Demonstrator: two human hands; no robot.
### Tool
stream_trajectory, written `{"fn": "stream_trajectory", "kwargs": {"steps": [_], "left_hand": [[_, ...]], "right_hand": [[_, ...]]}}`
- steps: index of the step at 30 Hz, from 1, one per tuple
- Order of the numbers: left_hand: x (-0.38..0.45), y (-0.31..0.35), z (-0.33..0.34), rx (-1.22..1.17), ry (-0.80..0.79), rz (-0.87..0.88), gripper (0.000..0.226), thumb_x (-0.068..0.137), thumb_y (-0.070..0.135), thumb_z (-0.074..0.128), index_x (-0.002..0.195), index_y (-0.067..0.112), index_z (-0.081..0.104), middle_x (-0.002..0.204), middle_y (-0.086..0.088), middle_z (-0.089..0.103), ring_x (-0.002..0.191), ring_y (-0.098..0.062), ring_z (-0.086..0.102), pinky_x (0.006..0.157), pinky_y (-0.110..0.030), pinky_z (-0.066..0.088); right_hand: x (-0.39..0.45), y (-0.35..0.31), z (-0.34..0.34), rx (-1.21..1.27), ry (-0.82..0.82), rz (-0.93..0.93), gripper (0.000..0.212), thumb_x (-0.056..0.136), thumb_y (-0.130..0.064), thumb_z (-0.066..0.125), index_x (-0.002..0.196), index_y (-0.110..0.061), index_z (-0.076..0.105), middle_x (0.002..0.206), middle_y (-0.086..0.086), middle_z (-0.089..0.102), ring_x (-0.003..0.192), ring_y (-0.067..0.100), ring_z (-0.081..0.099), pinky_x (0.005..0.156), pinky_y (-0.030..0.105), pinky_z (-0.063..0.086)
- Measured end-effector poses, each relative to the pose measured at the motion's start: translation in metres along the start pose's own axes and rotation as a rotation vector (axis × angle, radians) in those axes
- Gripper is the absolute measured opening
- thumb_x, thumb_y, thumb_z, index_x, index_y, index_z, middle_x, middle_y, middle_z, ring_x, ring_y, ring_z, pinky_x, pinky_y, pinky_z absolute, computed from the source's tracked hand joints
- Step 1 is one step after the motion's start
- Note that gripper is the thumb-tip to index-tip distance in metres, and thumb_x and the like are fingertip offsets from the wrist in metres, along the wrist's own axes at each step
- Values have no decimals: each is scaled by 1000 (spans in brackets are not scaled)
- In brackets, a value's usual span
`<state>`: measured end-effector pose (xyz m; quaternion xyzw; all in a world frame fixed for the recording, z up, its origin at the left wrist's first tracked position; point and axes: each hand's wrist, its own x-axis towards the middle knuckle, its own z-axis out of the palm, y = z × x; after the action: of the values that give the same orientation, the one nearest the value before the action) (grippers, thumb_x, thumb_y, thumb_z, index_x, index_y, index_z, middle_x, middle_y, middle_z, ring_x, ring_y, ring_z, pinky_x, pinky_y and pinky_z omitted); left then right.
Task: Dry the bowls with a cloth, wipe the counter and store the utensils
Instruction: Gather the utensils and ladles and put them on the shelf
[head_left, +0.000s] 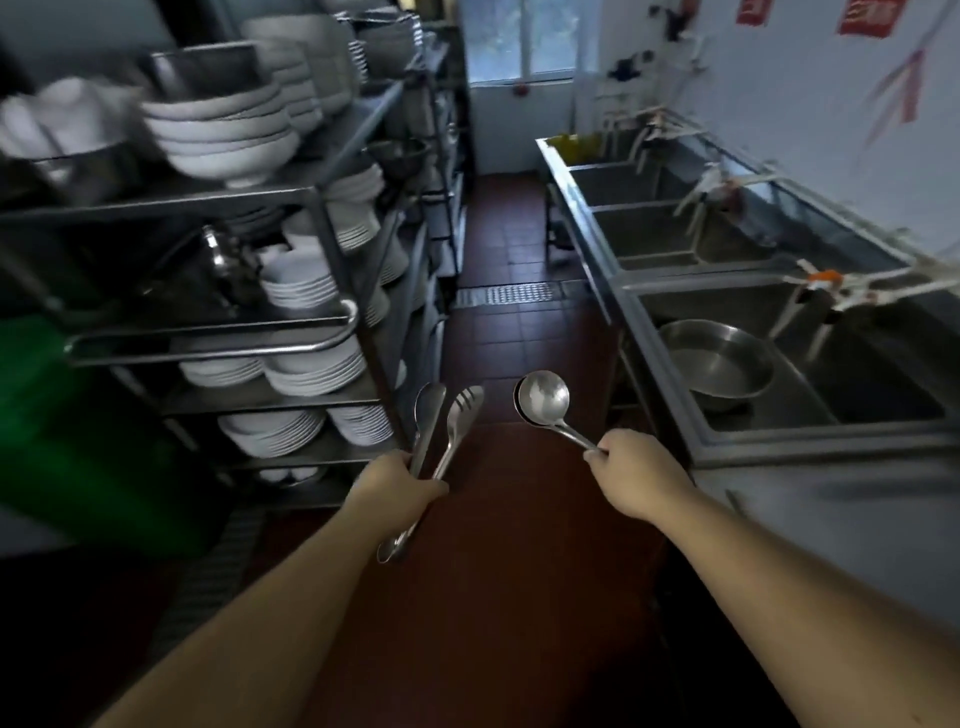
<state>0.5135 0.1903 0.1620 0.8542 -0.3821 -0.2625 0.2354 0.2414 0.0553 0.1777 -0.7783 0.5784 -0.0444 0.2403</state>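
At lower centre my left hand (397, 480) grips the metal tongs (441, 441), while just right of it my right hand (631, 470) pinches the ladles (543, 400) by their handles, bowls pointing up.

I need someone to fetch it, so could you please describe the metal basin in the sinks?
Along the right wall runs a row of steel sinks. In the nearest one lies a round, shallow steel basin, tilted against its left wall; the other sinks show no such vessel.
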Motion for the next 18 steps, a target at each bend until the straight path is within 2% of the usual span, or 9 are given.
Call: {"fn": "stream_trajectory", "kwargs": {"steps": [3, 7, 9, 11, 13, 18], "left_hand": [[-4, -41, -27, -28, 64, -76, 29, 73, 45, 85, 89, 29, 67, 78, 10, 70, 76, -10, 67, 56, -25, 41], [3, -99, -70, -56, 117, -163, 34, 66, 51, 80, 90, 27, 72, 77, 7, 73, 72, -10, 67, 58, -27, 45], [11, -128, -92, -75, 154, -185, 28, 66, 50, 80, 80, 29, 68, 71, 9, 70, 66, -6, 65, 54, -24, 42], [20, -158, -117, -81, 194, -194, 29, 70, 48, 84, 72, 30, 61, 66, 12, 65, 61, -1, 59, 50, -21, 36], [32, -189, -146, -96, 209, -216, 30, 72, 48, 85, 74, 31, 60, 69, 11, 66, 62, -2, 61, 49, -22, 37], [62, -261, -224, -77, 190, -273, 33, 74, 50, 82, 85, 28, 61, 77, 7, 66, 66, -11, 63, 52, -26, 39]], "right_hand": [[8, -46, 21, -14, -52, -81, 38, 104, -41, 54, 73, -20, 59, 73, 1, 66, 64, 21, 64, 50, 30, 37], [22, -119, 51, -58, -104, -196, 41, 104, -42, 54, 69, -21, 54, 68, 0, 64, 61, 21, 62, 48, 30, 33], [30, -158, 66, -73, -110, -252, 43, 103, -42, 55, 66, -20, 51, 67, 0, 62, 62, 23, 62, 51, 31, 35], [40, -200, 82, -100, -115, -298, 42, 102, -41, 56, 67, -18, 54, 71, 0, 63, 74, 29, 67, 59, 34, 42], [50, -244, 99, -119, -111, -333, 41, 102, -40, 58, 68, -17, 56, 74, 1, 65, 83, 33, 69, 66, 36, 47], [70, -347, 142, -99, -121, -346, 39, 102, -39, 58, 72, -15, 61, 80, 4, 69, 85, 33, 68, 68, 34, 46]]}}
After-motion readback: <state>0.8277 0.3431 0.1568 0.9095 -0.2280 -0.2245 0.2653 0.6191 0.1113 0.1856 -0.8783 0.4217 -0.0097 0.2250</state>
